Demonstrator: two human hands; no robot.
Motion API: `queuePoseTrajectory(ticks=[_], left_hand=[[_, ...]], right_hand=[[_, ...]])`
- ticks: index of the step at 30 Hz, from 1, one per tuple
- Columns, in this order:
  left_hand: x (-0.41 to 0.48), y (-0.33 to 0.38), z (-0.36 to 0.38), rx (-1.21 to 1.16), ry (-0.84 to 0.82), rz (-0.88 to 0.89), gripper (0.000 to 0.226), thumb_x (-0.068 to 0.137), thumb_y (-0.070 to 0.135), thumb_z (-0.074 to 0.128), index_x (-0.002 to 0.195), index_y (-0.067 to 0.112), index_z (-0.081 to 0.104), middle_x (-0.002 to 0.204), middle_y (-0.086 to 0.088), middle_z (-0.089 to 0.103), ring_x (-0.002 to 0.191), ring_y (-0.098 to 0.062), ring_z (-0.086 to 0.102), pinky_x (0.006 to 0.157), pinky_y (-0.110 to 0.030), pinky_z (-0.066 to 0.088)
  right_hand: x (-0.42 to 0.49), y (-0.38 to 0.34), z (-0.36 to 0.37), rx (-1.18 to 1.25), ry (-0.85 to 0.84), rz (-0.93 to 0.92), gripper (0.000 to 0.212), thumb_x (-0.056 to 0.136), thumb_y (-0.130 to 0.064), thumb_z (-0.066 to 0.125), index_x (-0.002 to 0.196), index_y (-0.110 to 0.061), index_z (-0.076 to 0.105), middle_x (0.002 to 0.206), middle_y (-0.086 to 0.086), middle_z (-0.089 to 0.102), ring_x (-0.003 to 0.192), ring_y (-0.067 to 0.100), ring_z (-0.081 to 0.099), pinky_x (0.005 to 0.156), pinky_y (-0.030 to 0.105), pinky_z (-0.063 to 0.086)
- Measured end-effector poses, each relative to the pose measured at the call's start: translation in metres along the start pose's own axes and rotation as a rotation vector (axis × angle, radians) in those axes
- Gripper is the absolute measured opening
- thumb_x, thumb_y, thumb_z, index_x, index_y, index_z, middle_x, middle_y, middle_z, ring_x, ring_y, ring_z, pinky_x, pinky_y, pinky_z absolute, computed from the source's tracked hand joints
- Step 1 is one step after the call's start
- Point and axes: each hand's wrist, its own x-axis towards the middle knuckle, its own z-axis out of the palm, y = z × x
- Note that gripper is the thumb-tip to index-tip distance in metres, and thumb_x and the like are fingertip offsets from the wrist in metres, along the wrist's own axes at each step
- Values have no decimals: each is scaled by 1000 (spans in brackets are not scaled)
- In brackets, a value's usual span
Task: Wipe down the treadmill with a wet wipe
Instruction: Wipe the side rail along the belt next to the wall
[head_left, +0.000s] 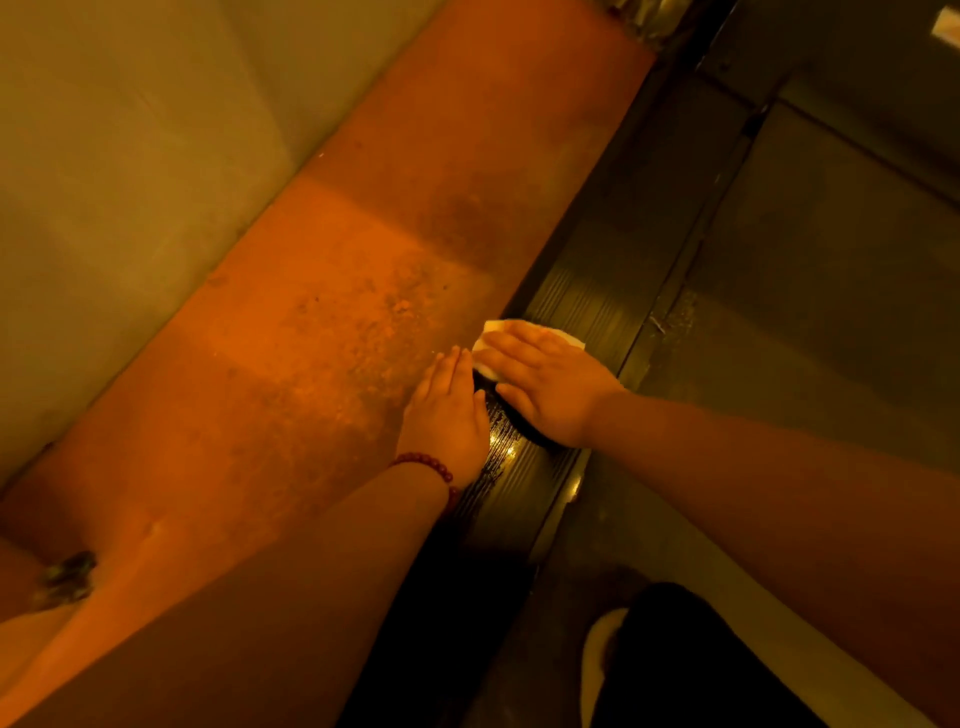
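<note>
Left forearm (291, 587) nearest you, reaching in from lower left, bead bracelet (431, 462) on wrist. Your left hand (447, 415) lies palm down, fingers straight and together, at rail's (587, 306) outer edge, partly on orange floor (311, 338). Your right hand (545, 384) flat on rail, fingers extended, pressing white wipe (493, 326) onto ribbed surface; wipe edges show past fingertips. Hands side by side, nearly touching, neither curled. Wet streaks glint on rail just behind hands. Belt (805, 312) runs along rail's far side; your dark-clad knee (691, 649) above its near end.
</note>
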Motion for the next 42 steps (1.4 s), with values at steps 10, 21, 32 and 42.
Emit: queuePoseTrajectory(ticks=[10,21,32,42], left_hand=[[16,8,5,30,39,37,52,103,25,26,152,10,14,159,-5,13,147,-17,8,115,-23,1],[74,51,11,78,84,14,53,103,27,23,152,10,12,160,-5,11,147,-17,5,109,-20,-4],[108,61,18,115,159,-9,54,102,29,20,148,2,25,155,-13,25,145,-22,18,110,-20,-4],[114,65,18,123,135,-48,60,94,31,21,133,-6,48,139,-22,48,130,-35,45,108,-37,23]], right_hand=[[1,21,-5,60,24,79,71,91,-49,6,151,-17,25,159,7,20,148,26,9,120,39,2],[18,80,-22,96,100,129,72,90,-51,4,151,-21,28,159,4,22,148,24,10,116,36,-1],[35,127,-30,94,166,75,62,95,-45,18,145,-17,41,153,7,36,145,29,23,115,41,8],[43,137,-31,57,197,-13,55,96,-41,28,137,-13,52,144,10,48,139,31,36,112,45,22]])
